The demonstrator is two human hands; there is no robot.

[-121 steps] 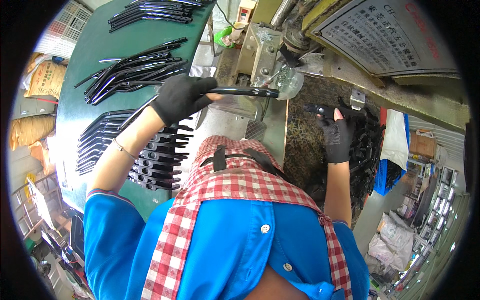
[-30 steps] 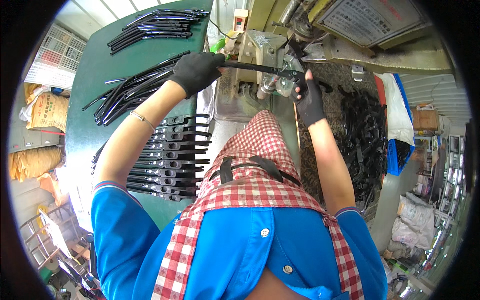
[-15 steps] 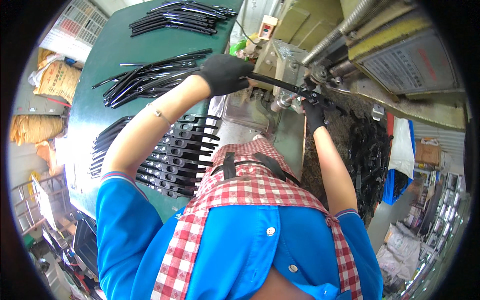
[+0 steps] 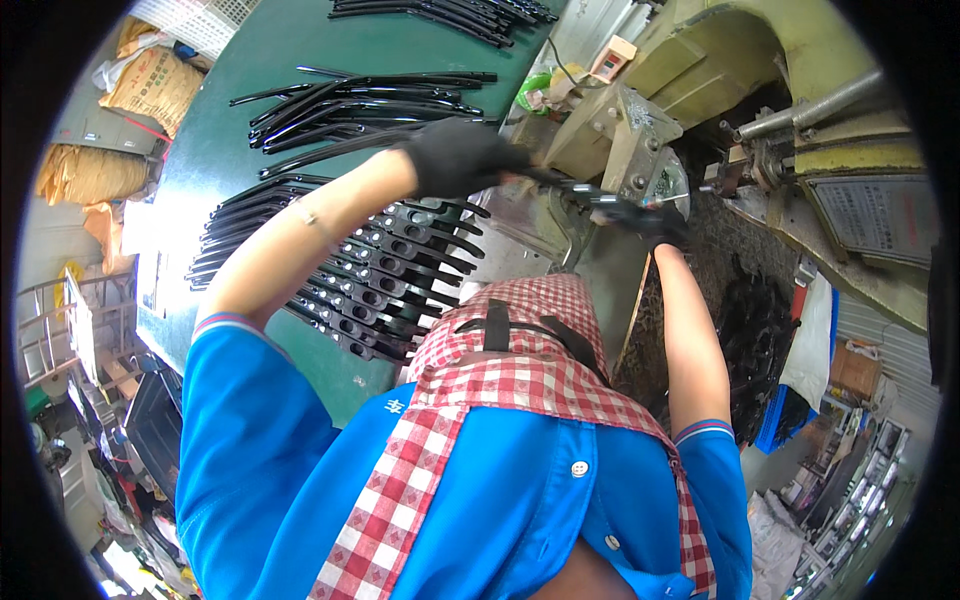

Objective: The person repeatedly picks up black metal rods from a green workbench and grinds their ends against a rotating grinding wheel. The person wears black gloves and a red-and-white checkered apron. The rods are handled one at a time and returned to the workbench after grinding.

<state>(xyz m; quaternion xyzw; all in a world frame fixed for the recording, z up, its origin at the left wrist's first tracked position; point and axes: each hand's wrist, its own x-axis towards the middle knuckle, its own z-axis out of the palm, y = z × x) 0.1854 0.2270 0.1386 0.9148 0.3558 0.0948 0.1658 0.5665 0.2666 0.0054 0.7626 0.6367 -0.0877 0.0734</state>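
Observation:
Both my gloved hands hold one long black wiper arm point(image 4: 592, 196) in front of the machine; it is blurred by motion. My left hand point(image 4: 462, 160), in a black glove, is closed around its left end, close to the table's right edge. My right hand point(image 4: 668, 228), also gloved in black, grips the other end, its fingers partly hidden. Beside my left forearm a row of similar wiper arms point(image 4: 370, 285) lies side by side, their holed ends toward me. A looser heap of black arms point(image 4: 350, 112) lies beyond my left hand.
The green table point(image 4: 215, 130) takes up the left, with another bundle point(image 4: 440, 15) at its far end. A greenish machine point(image 4: 835, 150) stands at the right, near a metal bracket point(image 4: 625, 130) and a small switch box point(image 4: 612, 60). Black parts point(image 4: 755, 320) are piled at right, by a blue crate point(image 4: 778, 420).
The wiper arm has come away from the machine's tooling, toward the left, with both hands still on it. My view has shifted, so the table and machine sit differently in the picture.

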